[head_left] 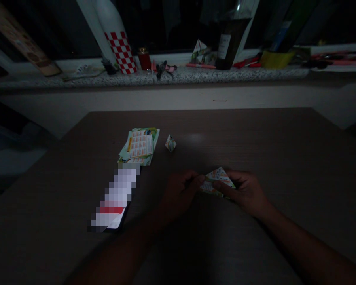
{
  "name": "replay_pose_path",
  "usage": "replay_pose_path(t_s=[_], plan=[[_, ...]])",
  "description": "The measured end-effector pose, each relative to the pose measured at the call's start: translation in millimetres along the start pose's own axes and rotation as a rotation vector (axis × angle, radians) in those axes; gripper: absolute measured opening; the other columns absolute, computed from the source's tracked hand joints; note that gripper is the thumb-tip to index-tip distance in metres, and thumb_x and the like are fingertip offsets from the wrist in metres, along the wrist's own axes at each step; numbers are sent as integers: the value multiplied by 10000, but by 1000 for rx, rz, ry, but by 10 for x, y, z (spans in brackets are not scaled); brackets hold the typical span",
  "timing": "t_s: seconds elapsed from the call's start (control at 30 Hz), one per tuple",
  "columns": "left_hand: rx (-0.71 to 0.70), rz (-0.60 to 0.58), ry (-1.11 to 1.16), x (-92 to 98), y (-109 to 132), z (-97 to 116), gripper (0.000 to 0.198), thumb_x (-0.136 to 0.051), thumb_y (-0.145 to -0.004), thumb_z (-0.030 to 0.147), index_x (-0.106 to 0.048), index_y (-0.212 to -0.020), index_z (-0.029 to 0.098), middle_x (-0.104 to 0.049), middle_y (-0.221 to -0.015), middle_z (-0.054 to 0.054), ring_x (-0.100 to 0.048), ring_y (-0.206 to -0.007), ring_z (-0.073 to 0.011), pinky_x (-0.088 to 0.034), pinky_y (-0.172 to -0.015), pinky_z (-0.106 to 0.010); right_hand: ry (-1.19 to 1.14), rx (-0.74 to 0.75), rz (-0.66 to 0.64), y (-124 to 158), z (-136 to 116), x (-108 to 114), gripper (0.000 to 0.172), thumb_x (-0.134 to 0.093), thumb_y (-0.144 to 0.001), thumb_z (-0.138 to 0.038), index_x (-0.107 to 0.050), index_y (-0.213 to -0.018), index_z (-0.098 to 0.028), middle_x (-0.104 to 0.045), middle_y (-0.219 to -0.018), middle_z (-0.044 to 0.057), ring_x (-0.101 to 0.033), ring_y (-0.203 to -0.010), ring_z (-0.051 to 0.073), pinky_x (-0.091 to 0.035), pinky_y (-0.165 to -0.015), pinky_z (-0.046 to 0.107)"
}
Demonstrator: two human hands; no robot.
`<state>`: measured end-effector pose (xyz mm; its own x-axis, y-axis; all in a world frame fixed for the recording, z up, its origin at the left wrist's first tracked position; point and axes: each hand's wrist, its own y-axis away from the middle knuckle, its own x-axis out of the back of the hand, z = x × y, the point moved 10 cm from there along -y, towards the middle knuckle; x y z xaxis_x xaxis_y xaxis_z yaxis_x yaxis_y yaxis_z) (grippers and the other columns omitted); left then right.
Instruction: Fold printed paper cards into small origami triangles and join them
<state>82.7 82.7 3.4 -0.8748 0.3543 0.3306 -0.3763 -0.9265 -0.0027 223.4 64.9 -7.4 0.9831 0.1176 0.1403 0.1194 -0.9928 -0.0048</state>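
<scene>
Paper [220,176], folded, looks light and easily creased; edges suit gripping. Left hand [182,190] and right hand [249,192] pinch its opposite sides.

White, orange and green print covers a triangular folded paper [221,173], while a flat stack of pale green paper sheets [141,144] carries rows of orange-red blocks. Red-and-white checks ring a tall white bottle [121,49]; dark and pale grey speckles cover a long stone sill [190,76], and grey-brown grain marks a flat wood-look tabletop [255,134].
</scene>
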Motion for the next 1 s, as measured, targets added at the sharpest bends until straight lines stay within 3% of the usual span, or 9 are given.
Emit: replay_pose_path(t_s=[0.47,1.0], plan=[[97,79,78,80,-103,-199,331,-559,-848,450,-661,-770,145,-642,-676,-6,-575,-657,-154,-414,-586,-224,-144,-91,19,-132,208,-35,336,-696,-753,-467,-743,-906,-172,-744,-813,48,-675,-691,179,-534,-659,288],[92,95,9,93,-74,-176,361,-531,-854,480,-637,-730,158,-600,-625,11,-537,-594,-140,-383,-551,-226,-250,-107,5,-160,247,-59,324,-731,-731,-429,-745,-908,-158,-737,-789,46,-643,-629,149,-500,-600,262]])
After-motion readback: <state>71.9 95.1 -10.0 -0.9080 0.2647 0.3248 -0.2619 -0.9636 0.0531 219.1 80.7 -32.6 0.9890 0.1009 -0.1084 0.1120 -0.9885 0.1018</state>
